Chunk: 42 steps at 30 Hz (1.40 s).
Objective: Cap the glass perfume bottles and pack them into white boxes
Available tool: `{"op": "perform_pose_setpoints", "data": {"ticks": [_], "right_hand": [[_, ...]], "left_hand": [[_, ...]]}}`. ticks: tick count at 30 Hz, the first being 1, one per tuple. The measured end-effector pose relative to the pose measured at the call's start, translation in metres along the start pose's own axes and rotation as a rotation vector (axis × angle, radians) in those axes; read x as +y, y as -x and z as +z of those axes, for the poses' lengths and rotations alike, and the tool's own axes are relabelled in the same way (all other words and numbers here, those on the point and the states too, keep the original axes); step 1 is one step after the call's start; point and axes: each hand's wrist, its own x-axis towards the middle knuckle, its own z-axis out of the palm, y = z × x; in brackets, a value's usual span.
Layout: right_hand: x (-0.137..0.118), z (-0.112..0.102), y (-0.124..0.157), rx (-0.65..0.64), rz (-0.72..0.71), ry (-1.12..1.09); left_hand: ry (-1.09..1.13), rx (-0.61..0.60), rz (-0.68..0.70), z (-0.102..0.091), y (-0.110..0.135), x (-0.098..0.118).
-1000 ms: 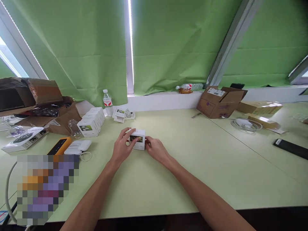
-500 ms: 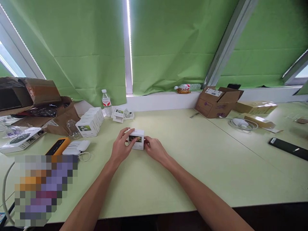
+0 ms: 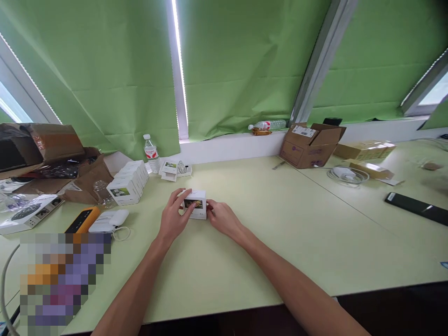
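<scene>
A small white box with a picture on its front rests on the pale green table. My left hand grips its left side, fingers curled over the top edge. My right hand presses against the box's right side with bent fingers. Both forearms reach in from the near edge of the table.
A row of similar white boxes stands at the left with a water bottle behind. An open cardboard box sits at the back right. A black flat device lies far right. An orange device and a white gadget lie near left.
The view has drifted slightly, shifting everything left and up. Both hands stay on the small white box, which has not visibly moved on the table.
</scene>
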Motion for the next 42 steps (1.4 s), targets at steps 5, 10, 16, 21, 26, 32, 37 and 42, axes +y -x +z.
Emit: {"op": "perform_pose_setpoints", "data": {"ticks": [5, 10, 16, 21, 26, 32, 37, 42], "right_hand": [[-0.002, 0.000, 0.000, -0.006, 0.014, 0.017], [-0.001, 0.001, 0.000, 0.008, -0.016, 0.038], [0.002, 0.002, -0.002, 0.032, -0.037, 0.008], [0.003, 0.002, -0.003, 0.013, -0.022, -0.018], [0.005, 0.004, -0.003, 0.045, -0.032, -0.040], [0.008, 0.007, -0.003, 0.086, -0.068, -0.108], [0.005, 0.005, -0.004, 0.062, -0.039, -0.119], [0.002, 0.005, -0.004, 0.070, -0.022, -0.058]], "left_hand": [[0.009, -0.007, -0.007, -0.001, 0.001, 0.002], [0.009, -0.003, -0.008, -0.002, 0.002, 0.004], [-0.009, 0.001, 0.002, -0.002, 0.002, 0.003], [-0.034, -0.001, -0.011, -0.001, 0.002, 0.002], [-0.042, -0.011, -0.006, -0.001, 0.001, 0.003], [-0.044, -0.012, 0.003, -0.003, 0.000, 0.004], [-0.050, -0.016, -0.002, -0.003, 0.000, 0.004], [-0.049, -0.016, 0.001, -0.003, 0.000, 0.003]]}}
